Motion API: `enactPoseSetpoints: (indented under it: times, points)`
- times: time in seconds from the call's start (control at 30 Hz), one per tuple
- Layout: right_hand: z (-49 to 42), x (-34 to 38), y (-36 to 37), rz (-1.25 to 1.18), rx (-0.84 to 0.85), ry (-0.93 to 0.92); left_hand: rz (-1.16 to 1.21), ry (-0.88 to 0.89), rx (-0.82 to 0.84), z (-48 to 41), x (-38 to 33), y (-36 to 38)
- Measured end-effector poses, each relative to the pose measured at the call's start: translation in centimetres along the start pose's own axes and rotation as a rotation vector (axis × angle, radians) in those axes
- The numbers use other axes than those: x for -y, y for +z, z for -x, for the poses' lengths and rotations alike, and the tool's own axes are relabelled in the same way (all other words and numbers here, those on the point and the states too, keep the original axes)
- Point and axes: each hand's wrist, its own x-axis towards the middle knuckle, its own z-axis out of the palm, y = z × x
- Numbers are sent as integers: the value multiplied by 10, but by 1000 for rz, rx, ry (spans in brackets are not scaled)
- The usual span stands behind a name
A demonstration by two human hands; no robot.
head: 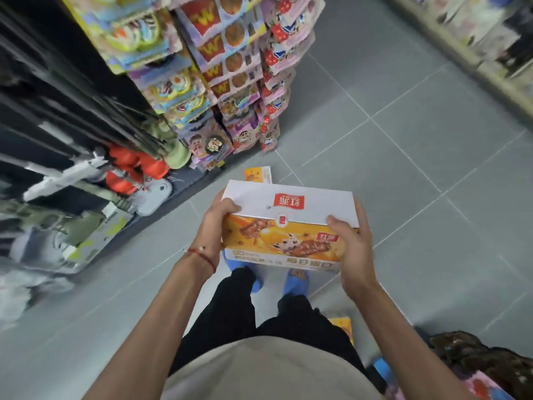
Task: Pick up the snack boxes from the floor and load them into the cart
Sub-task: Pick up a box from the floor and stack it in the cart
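Note:
I hold one snack box [288, 223] in front of my waist, above the grey tiled floor. It has a white top with a red logo and an orange picture side facing me. My left hand [216, 226] grips its left end, thumb on the top. My right hand [350, 249] grips its right end, thumb on the top edge. A second orange snack box [258, 175] lies on the floor just beyond, partly hidden by the held one. Another orange box corner [343, 327] shows on the floor by my right leg. No cart can be made out.
A tall rack of colourful snack packs [230, 76] stands ahead on the left, with dark shelving and toys [86, 168] further left. Another shelf row [490, 39] runs along the far right. My feet in blue shoes [297, 281] stand below the box.

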Motion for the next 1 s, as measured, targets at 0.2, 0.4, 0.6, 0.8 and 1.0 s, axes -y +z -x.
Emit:
enactPoseSetpoints:
  times: [0.2,0.4,0.6,0.8,1.0]
  points:
    - [33,-10,61,183,233,-12,266,75,-134,53,42,-84]
    - [93,-58,151,324,441,13,506,162,-265,107,104,-195]
    - [177,-129,251,417,614,50,682,210,-416,163,163,-322]
    - [252,-204,347,554,828,71,842,253,-619,220,226,-425]
    - [309,-266,433,676,1033,122,983,262,-830,253,276,-507]
